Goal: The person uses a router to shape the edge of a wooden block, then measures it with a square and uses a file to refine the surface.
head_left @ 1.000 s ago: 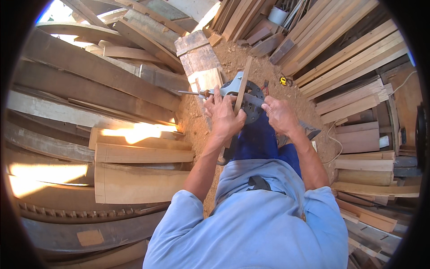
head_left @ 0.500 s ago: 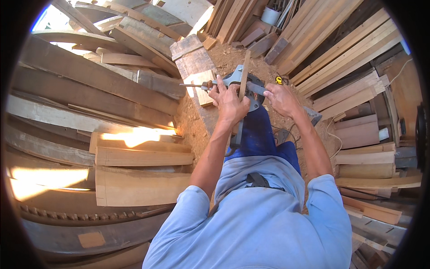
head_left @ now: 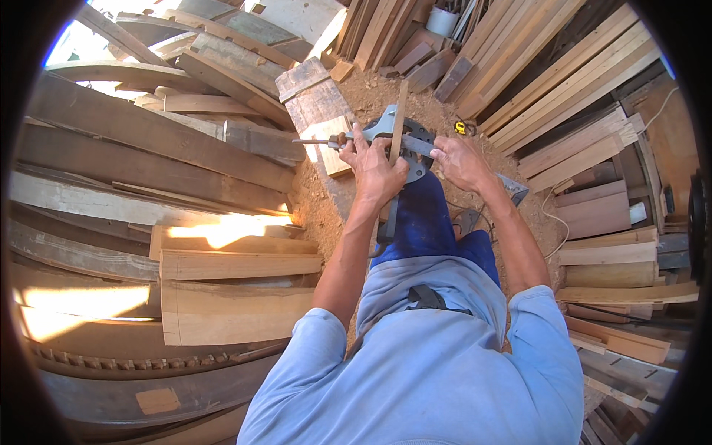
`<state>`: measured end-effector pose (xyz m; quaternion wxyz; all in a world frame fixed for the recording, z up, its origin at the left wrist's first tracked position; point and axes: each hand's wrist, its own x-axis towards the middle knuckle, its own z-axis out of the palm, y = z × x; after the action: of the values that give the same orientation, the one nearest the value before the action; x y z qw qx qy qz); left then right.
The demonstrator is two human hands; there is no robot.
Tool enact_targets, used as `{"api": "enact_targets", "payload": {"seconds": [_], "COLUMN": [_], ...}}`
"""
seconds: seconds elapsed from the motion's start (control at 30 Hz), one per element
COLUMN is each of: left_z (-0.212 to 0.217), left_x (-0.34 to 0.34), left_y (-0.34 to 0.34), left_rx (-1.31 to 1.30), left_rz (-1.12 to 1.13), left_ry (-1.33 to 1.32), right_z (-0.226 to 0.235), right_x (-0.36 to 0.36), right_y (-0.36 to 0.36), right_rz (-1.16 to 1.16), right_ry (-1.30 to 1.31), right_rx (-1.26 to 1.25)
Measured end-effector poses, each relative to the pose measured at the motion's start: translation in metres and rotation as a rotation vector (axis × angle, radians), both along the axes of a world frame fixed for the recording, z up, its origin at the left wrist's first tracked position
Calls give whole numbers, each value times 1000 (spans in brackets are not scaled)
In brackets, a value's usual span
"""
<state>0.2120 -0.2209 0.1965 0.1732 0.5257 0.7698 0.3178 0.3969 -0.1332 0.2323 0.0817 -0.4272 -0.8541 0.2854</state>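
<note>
A blue-grey metal tool with a dark round part sits in front of my blue-trousered legs. A thin wooden strip runs lengthwise across it. My left hand is at the strip's lower part, thumb and fingers around it, with one finger stretched toward a brown piece on a thin rod. My right hand is closed on the end of a flat grey bar, which looks like a file and meets the strip from the right. The left hand partly covers the tool, so its kind is unclear.
A worn plank lies ahead with a pale wood block on it. A yellow tape measure is on the sawdust-covered ground. Stacked boards crowd the left, and more timber the right. A white bucket stands far off.
The whole view has shifted slightly left. Both hands keep nearly the same places on the strip and the grey bar, the right hand turning a little.
</note>
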Motion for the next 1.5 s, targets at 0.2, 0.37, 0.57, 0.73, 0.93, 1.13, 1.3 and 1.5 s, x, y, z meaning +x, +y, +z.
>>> {"api": "enact_targets", "payload": {"seconds": [0.2, 0.37, 0.57, 0.73, 0.93, 1.13, 1.3, 1.5], "left_z": [-1, 1, 3, 4, 5, 5, 1, -8], "left_x": [-4, -5, -5, -2, -1, 0, -1, 3], "left_y": [0, -2, -3, -4, -2, -1, -1, -3], "left_rx": [11, 12, -2, -9, 1, -3, 32, 92], "left_rz": [-21, -21, 5, 30, 34, 35, 23, 26], "left_ry": [42, 42, 34, 0, -4, -4, 10, 57], "right_z": [1, 4, -5, -1, -5, -14, -12, -7], "right_x": [0, -2, -1, -2, -1, 2, 2, 1], "right_y": [-2, -2, 0, -2, -3, -1, -1, 0], "right_rz": [-14, -6, 6, -16, -37, -24, -13, 12], "right_ry": [3, -7, -7, -14, 27, 69, 82, 70], "right_rx": [-17, 9, 81, 1, -39, -40, -63, -68]}}
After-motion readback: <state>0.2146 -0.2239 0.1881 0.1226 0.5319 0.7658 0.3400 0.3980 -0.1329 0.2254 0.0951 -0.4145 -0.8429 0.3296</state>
